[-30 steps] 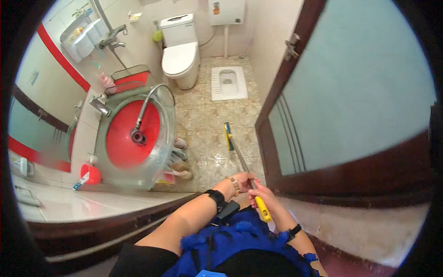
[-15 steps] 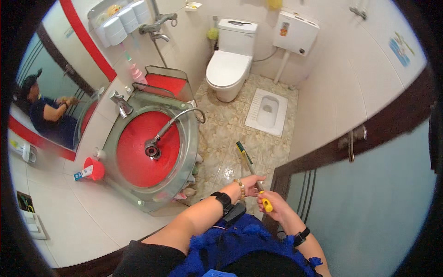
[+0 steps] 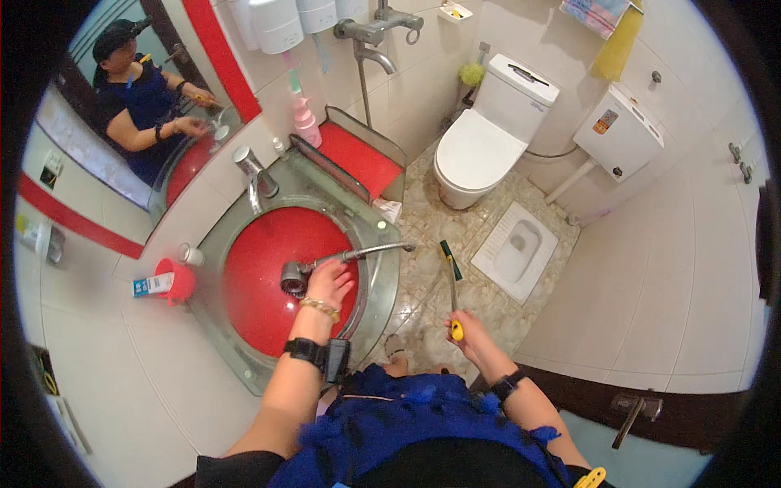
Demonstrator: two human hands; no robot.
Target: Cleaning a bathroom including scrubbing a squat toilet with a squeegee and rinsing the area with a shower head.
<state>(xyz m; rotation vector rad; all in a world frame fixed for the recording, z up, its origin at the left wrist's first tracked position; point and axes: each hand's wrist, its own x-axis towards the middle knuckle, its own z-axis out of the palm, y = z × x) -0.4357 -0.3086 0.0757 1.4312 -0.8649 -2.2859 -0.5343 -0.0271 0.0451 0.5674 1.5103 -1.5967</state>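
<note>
My left hand [image 3: 329, 286] is over the red basin of the glass sink [image 3: 376, 285]. Its fingers are stretched out beside the handle of a metal spray head [image 3: 294, 278], whose flexible hose crosses the sink's right rim. Whether the fingertips touch the sprayer is hard to see. My right hand [image 3: 472, 335] is closed round the yellow-ended handle of a long scrub brush [image 3: 453, 286]. The brush points away from me, its green head low over the tiled floor [image 3: 415, 281].
A chrome tap [image 3: 255, 175] stands at the sink's back corner. A red cup [image 3: 181, 281] sits on its left ledge. Beyond are a white toilet [image 3: 480, 150] and a squat pan [image 3: 517, 248]. A door handle [image 3: 634, 419] juts out at lower right.
My left hand has left the brush and moved left over the basin to the sprayer. The right hand keeps the brush. The view has shifted left, and the door now shows lower.
</note>
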